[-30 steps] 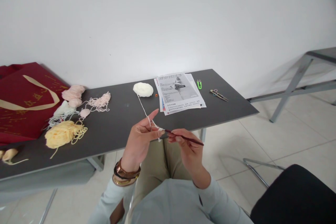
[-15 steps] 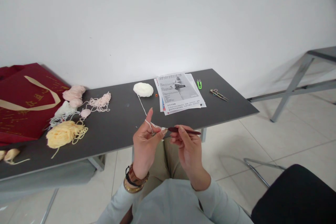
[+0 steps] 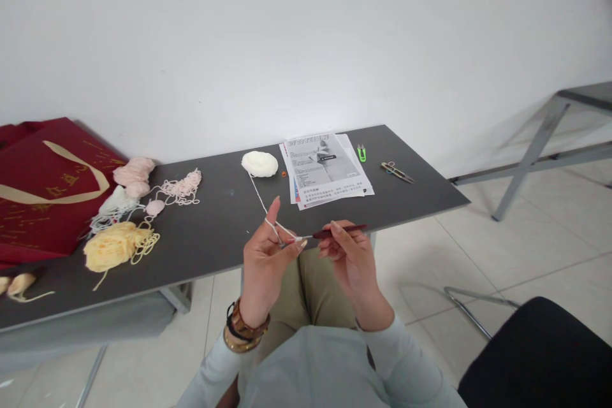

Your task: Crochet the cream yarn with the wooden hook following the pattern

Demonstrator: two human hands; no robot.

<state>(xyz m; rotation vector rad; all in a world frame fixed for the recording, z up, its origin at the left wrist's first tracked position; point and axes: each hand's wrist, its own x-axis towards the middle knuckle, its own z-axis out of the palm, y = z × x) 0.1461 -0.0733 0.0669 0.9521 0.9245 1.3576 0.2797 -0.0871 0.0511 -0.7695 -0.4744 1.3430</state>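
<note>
My left hand is raised in front of the table edge, its forefinger up with a white yarn strand looped over it; thumb and middle finger pinch the strand's end. That strand runs back to a cream yarn ball on the dark table. My right hand grips a dark red crochet hook, held nearly level, its tip at the pinched yarn by my left fingertips. Both hands hover above my lap.
Printed sheets, a green clipper and small scissors lie at the table's right. Yellow yarn, pink yarn and a red bag are left. A black seat and another table frame stand to the right.
My left hand turned more upright with the forefinger lifting. The right hand rose slightly and the hook swung from a downward slant to nearly level.
</note>
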